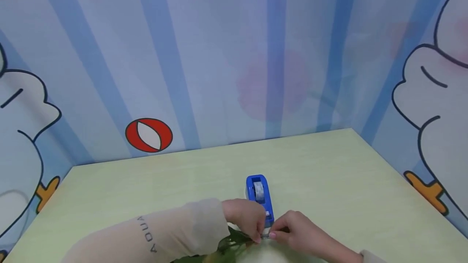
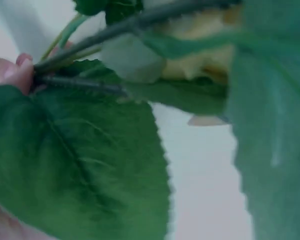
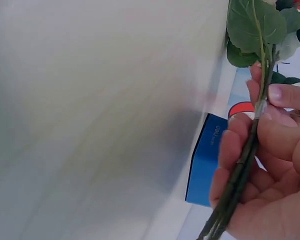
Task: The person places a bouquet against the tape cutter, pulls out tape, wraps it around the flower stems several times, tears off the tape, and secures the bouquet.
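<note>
- While both hands work close together at the near side of the pale worktop (image 1: 175, 186), a bunch of thin green stems (image 3: 245, 157) is held between them; I cannot tell whether it touches the surface.
- Left hand (image 1: 245, 216): thumb and fingers pinch the stems just below the leaves (image 3: 257, 27), on the leafy side of a clear tape band (image 3: 260, 108).
- Right hand (image 1: 297, 232): fingers curl round the bare lower stems, thumb lying against them beside the band; the cut ends stick out past the palm.
- Tape band: wrapped around the stems, near both thumbs. Whether its end is fully stuck down, I cannot tell.
- Left wrist view: large toothed leaves fill the foreground, with pale yellow petals (image 2: 197, 62) partly hidden behind a stem and blurred greenery.
- Blue tape dispenser (image 1: 268, 205): on the worktop just beyond the hands, a roll seated in it; from the head view its near end lies behind the left hand.
- Beyond the worktop: blue-striped backdrop (image 1: 219, 52) printed with a red-and-white ball (image 1: 165, 132).
</note>
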The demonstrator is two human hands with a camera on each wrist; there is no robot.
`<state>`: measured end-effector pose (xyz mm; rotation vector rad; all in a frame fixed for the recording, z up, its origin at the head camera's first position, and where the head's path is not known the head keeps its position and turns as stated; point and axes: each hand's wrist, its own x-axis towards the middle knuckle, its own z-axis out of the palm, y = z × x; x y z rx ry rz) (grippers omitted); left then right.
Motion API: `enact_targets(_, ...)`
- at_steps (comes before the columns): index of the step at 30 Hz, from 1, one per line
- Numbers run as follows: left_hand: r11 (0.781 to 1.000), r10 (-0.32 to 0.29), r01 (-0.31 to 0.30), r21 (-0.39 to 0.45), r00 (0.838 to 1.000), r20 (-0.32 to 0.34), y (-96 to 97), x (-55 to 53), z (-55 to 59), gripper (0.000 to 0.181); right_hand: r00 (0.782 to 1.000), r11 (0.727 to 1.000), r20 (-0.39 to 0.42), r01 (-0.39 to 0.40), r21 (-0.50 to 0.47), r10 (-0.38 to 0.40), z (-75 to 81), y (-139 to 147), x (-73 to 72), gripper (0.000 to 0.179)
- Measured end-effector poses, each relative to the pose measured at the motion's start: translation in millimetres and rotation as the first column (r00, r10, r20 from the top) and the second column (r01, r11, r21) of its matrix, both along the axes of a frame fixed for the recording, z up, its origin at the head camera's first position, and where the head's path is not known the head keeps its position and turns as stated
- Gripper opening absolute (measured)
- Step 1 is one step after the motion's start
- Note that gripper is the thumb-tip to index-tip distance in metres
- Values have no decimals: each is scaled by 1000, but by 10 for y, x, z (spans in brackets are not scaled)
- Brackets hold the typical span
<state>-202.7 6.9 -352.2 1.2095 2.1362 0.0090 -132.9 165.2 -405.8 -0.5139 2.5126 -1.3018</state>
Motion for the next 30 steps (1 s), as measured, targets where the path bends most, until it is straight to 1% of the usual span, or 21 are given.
enact_targets(1, 1000, 24, -24, 2, 998, 51, 1, -20, 18, 34, 1000, 1000, -8, 11, 3, -11, -3, 4, 9, 12)
enact_targets(2, 999, 52, -52, -6, 993, 104, 3, -49, 44, 31, 1000, 1000, -12, 22, -1, -22, -5, 7, 16, 11)
enact_targets(4, 991, 129, -121, -52, 971, 200, 12, -114, 112, 22, 999, 999, -5, 45, -11, -45, -20, 11, 27, 9)
enact_targets(5, 985, 164, -148, -87, 960, 228, 19, -148, 151, 20, 999, 999, -8, 48, -19, -49, -29, 13, 31, 9)
enact_targets(6, 978, 194, -169, -121, 952, 237, 28, -178, 188, 19, 999, 999, -19, 46, -24, -47, -40, 17, 32, 9)
enact_targets(7, 970, 220, -187, -153, 946, 239, 37, -206, 225, 17, 999, 998, -20, 46, -32, -46, -49, 18, 34, 9)
enact_targets(9, 961, 241, -202, -190, 946, 216, 63, -248, 287, 14, 998, 998, -29, 46, -36, -47, -66, 18, 31, 8)
enact_targets(12, 955, 247, -207, -212, 951, 187, 127, -288, 353, 13, 998, 998, -29, 48, -37, -50, -78, 23, 28, 8)
enact_targets(13, 955, 241, -200, -218, 953, 182, 154, -300, 367, 13, 998, 998, -26, 50, -36, -51, -81, 24, 27, 8)
enact_targets(15, 955, 229, -189, -227, 959, 165, 214, -318, 387, 13, 999, 998, -29, 45, -36, -46, -89, 28, 22, 8)
enact_targets(17, 956, 222, -182, -228, 962, 162, 274, -334, 393, 13, 998, 999, -40, 39, -35, -40, -98, 30, 22, 8)
enact_targets(20, 964, 192, -153, -218, 966, 170, 349, -345, 364, 15, 998, 998, -56, 36, -42, -38, -112, 29, 23, 8)
enact_targets(23, 969, 173, -134, -208, 967, 185, 383, -335, 302, 18, 997, 998, -73, 37, -48, -41, -114, 28, 21, 7)
enact_targets(24, 968, 172, -131, -215, 968, 185, 383, -326, 278, 19, 997, 998, -68, 40, -49, -43, -111, 25, 18, 8)
enact_targets(25, 965, 173, -130, -228, 968, 181, 379, -320, 255, 20, 997, 998, -66, 39, -47, -42, -107, 22, 16, 8)
enact_targets(28, 947, 189, -136, -291, 968, 163, 354, -308, 207, 21, 997, 999, -57, 41, -31, -42, -86, 10, 3, 8)
enact_targets(30, 936, 187, -129, -327, 971, 151, 331, -306, 184, 21, 997, 999, -51, 50, -20, -51, -67, -1, -5, 8)
